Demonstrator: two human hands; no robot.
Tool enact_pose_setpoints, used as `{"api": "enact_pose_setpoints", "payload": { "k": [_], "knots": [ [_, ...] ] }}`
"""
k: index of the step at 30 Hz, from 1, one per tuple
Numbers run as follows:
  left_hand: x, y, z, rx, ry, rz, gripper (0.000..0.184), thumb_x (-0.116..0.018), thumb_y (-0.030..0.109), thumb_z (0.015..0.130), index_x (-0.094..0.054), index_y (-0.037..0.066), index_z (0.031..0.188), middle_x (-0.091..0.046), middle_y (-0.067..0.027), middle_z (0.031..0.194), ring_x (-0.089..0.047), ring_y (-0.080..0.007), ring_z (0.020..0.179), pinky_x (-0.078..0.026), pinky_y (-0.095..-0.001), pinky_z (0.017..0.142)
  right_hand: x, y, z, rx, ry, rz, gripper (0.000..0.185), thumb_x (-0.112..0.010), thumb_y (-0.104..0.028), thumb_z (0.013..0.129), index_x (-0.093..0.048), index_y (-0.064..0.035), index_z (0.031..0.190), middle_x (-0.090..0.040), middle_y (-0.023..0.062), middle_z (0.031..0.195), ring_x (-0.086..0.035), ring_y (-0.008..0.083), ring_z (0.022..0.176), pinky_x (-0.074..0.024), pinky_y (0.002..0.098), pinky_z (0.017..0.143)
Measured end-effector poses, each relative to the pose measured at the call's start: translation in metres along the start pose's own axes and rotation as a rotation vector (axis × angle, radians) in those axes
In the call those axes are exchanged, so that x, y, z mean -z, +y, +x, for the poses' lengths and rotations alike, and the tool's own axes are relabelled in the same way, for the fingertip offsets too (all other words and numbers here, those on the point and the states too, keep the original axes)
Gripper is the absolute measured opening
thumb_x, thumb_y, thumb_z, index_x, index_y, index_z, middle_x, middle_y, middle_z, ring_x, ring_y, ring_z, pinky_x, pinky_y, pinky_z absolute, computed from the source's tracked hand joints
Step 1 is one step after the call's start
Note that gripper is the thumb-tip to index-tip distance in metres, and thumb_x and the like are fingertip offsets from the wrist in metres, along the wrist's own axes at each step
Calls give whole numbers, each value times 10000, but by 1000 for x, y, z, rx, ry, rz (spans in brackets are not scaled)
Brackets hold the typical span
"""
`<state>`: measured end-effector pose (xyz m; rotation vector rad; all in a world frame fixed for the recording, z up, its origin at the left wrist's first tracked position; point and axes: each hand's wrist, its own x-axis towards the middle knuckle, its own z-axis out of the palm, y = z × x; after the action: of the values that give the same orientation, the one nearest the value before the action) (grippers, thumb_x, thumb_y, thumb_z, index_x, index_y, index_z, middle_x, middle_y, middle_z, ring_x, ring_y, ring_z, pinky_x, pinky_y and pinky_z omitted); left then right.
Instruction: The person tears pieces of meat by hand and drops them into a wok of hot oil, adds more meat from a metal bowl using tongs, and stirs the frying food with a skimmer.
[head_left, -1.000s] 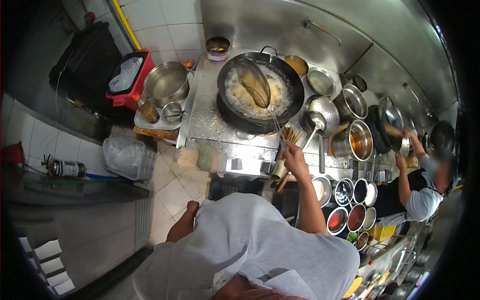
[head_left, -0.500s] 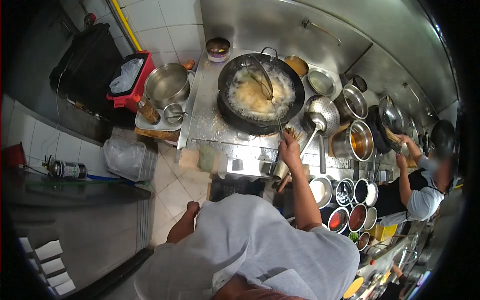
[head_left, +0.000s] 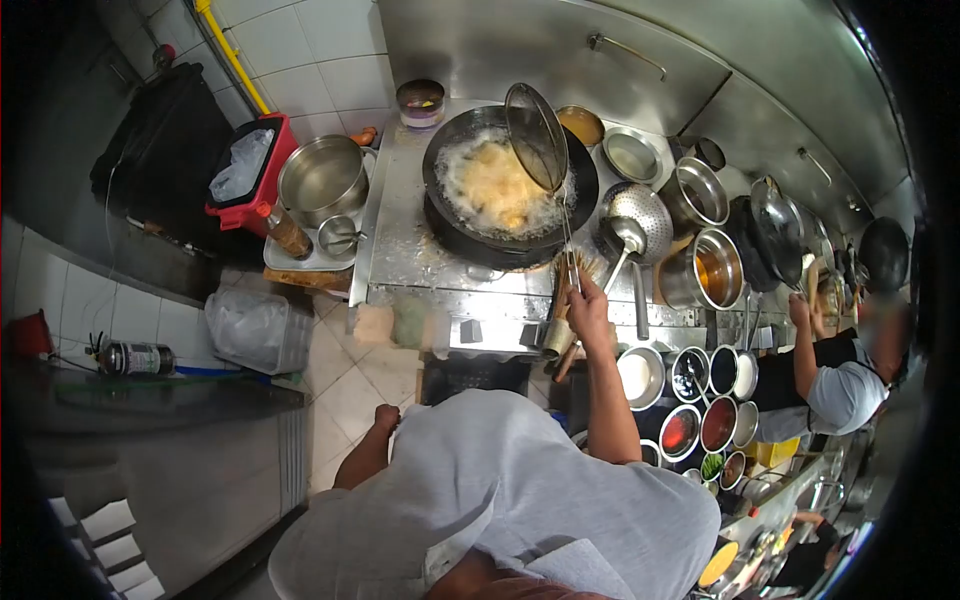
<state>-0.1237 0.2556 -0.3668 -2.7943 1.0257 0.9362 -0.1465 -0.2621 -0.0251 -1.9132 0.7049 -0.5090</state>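
My right hand (head_left: 588, 308) is closed around the long handle of a wire-mesh skimmer (head_left: 538, 138). The mesh is tilted over the right side of a black wok (head_left: 437, 205). Inside the wok, pale golden food (head_left: 497, 190) bubbles in foaming oil. Just below my right hand stands a bamboo brush (head_left: 560, 310). To the right of the wok lie a perforated ladle (head_left: 650, 215) and a solid ladle (head_left: 627, 235). My left hand (head_left: 386, 417) is down beside my body, its fingers curled; anything inside them is hidden.
Pots (head_left: 718, 268) line the stove on the right, with sauce containers (head_left: 680, 432) in front of them. A co-worker (head_left: 830, 375) stands farther right, holding a pan. On the left are a large steel pot (head_left: 322, 180), a bottle (head_left: 287, 232) and a red bin (head_left: 275, 160).
My right hand has swung the skimmer to the right and raised its mesh, uncovering more food in the wok. The view has shifted slightly. The co-worker's arms have moved.
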Motion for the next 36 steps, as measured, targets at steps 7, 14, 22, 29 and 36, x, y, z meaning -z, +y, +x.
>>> {"api": "enact_pose_setpoints", "payload": {
  "k": [7,14,22,29,36],
  "knots": [
    [29,3,2,-150,42,74,58,-670,125,701,-708,140,742,-686,-90,754,-664,-268,671,-538,-385,625,42,-20,2,-304,19,596,284,-511,-97,947,-558,-53,1224,-560,4,737,-432,70,441,-353,226,378],
    [31,0,12,-126,61,31,102,-622,151,763,-720,132,740,-687,-89,725,-665,-267,668,-525,-411,602,131,59,79,-243,301,1056,20,-516,-101,947,-525,-84,954,-550,14,763,-449,51,518,-361,184,400],
    [70,53,69,543,-4,-1391,102,-518,112,846,-517,41,919,-561,-113,743,-606,-246,582,-498,-373,469,223,145,136,-300,131,1490,272,-488,-254,1006,-552,10,1021,-554,28,731,-494,61,553,-448,191,494],
    [113,120,109,344,70,-1141,422,-624,179,841,-531,-39,1191,-644,-184,910,-654,-260,687,-526,-374,536,115,88,-18,-308,334,1482,319,-534,-286,987,-502,-26,1169,-612,107,1123,-622,222,966,-572,301,774],
    [127,144,108,159,77,-865,472,-653,267,845,-594,-93,1143,-659,-233,1084,-647,-333,954,-480,-402,877,-29,99,-164,-550,-591,148,440,-656,-367,884,-600,-12,1137,-695,132,888,-693,223,718,-559,336,614]
  ]
}}
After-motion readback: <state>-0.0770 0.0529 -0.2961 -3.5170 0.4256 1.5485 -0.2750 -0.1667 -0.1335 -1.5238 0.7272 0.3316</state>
